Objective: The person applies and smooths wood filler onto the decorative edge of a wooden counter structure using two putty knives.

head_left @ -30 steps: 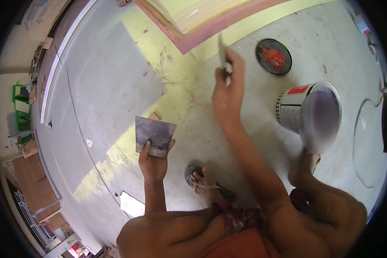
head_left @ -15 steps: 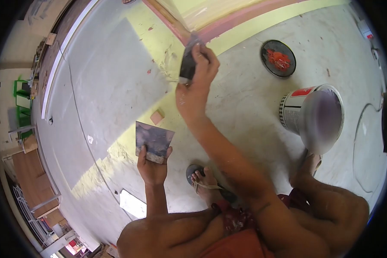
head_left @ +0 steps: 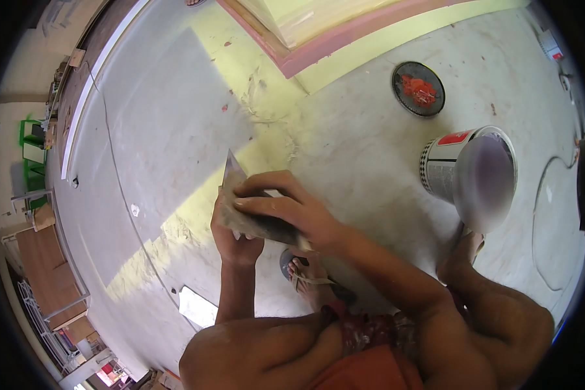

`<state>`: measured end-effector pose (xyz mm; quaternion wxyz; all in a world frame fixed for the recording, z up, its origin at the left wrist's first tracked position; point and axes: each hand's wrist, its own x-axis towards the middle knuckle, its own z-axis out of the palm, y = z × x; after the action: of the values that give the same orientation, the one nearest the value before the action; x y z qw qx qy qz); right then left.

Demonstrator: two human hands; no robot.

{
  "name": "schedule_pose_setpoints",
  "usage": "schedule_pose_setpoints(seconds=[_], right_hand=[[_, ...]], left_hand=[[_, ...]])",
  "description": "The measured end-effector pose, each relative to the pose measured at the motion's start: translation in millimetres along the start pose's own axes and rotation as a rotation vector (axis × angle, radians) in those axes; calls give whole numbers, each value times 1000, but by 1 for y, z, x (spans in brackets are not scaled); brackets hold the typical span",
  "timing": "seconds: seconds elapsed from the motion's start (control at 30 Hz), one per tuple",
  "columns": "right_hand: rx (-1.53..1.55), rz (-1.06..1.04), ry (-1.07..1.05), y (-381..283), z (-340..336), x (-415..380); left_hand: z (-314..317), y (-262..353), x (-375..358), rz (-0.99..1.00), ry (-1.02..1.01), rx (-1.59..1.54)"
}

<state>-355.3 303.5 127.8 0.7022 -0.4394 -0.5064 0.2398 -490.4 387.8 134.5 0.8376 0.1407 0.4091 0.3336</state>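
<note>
My left hand (head_left: 237, 246) is closed round a thin square putty plate, tilted nearly edge-on so that its pointed corner (head_left: 233, 170) sticks up past my fingers. My right hand (head_left: 299, 211) grips a putty knife with a dark handle (head_left: 273, 227), its thumb and fingers stretched along the tool. The knife's end lies across the plate, right at my left fingers. My right hand covers part of the plate and my left fingertips. Beyond both hands is the corner of a pink-edged frame (head_left: 291, 65), with pale yellow along its base.
A round black lid (head_left: 402, 104) holds reddish-orange paste. To the right stands a paint can (head_left: 442, 170), a blurred patch over its opening. White paper (head_left: 198, 307) lies by my left knee. A cable (head_left: 116, 166) crosses the grey floor. My sandalled foot (head_left: 309, 279) is below my hands.
My right hand has come down from the frame's corner to my left hand, bringing the putty knife onto the plate. The plate has turned from facing me to nearly edge-on.
</note>
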Motion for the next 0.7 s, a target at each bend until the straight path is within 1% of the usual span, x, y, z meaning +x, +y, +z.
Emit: schedule_pose_setpoints(seconds=[0.03, 0.07, 0.1, 0.13, 0.17, 0.2, 0.23, 0.27, 0.3, 0.37, 0.4, 0.43, 0.47, 0.5, 0.53, 0.57, 0.6, 0.63, 0.67, 0.7], right_hand=[[76, 36, -18, 5, 5, -3], [-50, 86, 19, 15, 5, -3], [-54, 81, 16, 25, -7, 0], [-293, 199, -75, 33, -26, 1], [-528, 320, -163, 38, -38, -1], [-526, 322, -162, 33, -40, -1], [-20, 502, 144, 28, -43, 0], [501, 658, 450, 23, -43, 1], [505, 655, 451, 18, -42, 1], [1193, 908, 425, 4, -41, 3], [1187, 1005, 474, -9, -32, 6], [1187, 1004, 476, -15, -34, 4], [1174, 977, 407, -19, -37, 1], [1161, 948, 337, -22, -43, -1], [1122, 973, 391, -22, -56, 0], [1127, 969, 389, -21, -67, 1], [966, 874, 428, -19, -78, 3], [804, 779, 464, -17, -86, 9], [804, 779, 463, -17, -90, 16], [579, 692, 528, -17, -92, 25]], left_hand=[[3, 4, -2, -4, 19, -4], [7, 10, -8, 19, -40, 139], [13, 17, -15, 43, -104, 281], [9, 25, -22, 68, -302, 369], [9, 24, -21, 67, -304, 370], [12, 23, -22, 271, -255, 471], [14, 22, -21, 479, -202, 569], [0, 24, -13, 556, -225, 659], [17, 27, -19, 604, -262, 847], [28, 27, -13, 725, -510, 999], [24, 26, -10, 818, -621, 1151], [27, 26, -7, 911, -733, 1303], [31, 20, -10, 975, -697, 1379], [30, 22, -10, 976, -699, 1382], [27, 28, -12, 830, -624, 1657], [23, 34, -12, 668, -532, 1918], [17, 33, -7, 788, -672, 2053], [12, 29, -10, 717, -729, 2044], [4, 24, -14, 691, -709, 1947], [-3, 20, -15, 663, -692, 1852]])
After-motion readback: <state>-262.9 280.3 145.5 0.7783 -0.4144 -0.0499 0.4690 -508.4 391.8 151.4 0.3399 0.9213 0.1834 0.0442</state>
